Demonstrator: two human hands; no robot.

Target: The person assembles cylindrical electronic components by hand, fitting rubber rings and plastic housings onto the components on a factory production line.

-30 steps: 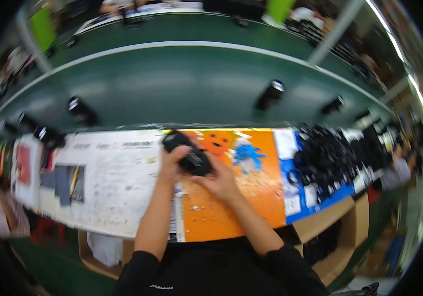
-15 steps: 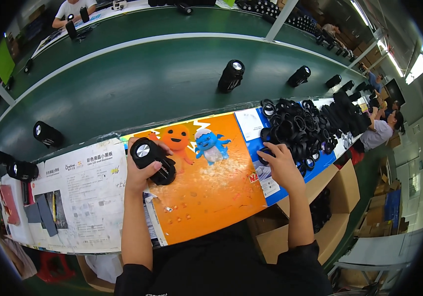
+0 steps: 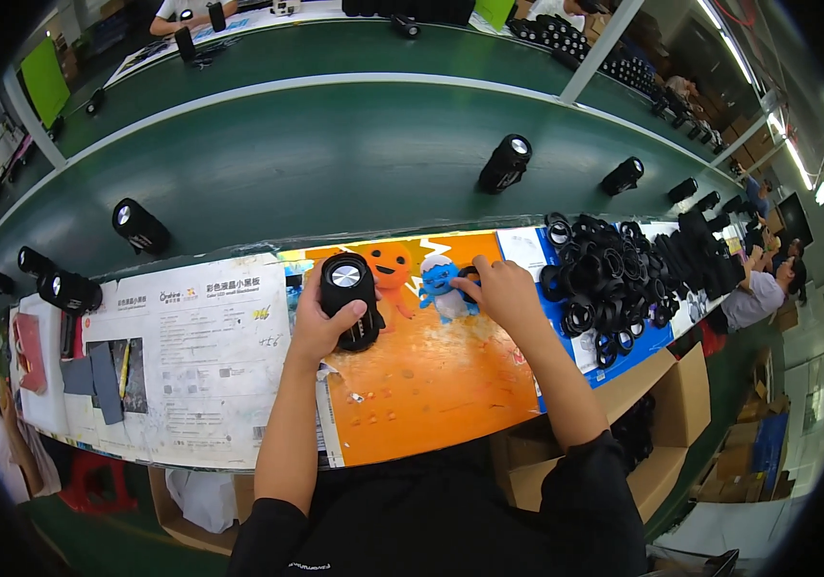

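My left hand [image 3: 317, 325] is wrapped around a black cylindrical speaker [image 3: 348, 287], tilted so its silver round end faces up. The speaker is over the orange printed sheet [image 3: 431, 394] on the workbench. To its right, my right hand [image 3: 496, 290] pinches a small black ring [image 3: 470, 273] above the blue cartoon figure on the sheet. The fingers hide part of that ring. Farther right, a heap of black rings [image 3: 604, 274] lies on a blue printed sheet [image 3: 580, 365].
Beyond the bench, a green conveyor belt [image 3: 316, 183] carries several black speakers [image 3: 505, 163]. A cardboard box [image 3: 676, 409] with black parts stands below the bench at right. White printed board [image 3: 195, 375] covers the left side. Other people [image 3: 763, 288] sit at far right.
My right hand has left the heap and moved left with a black ring, closer to the speaker. My left hand still grips the speaker. The whole view has shifted slightly.
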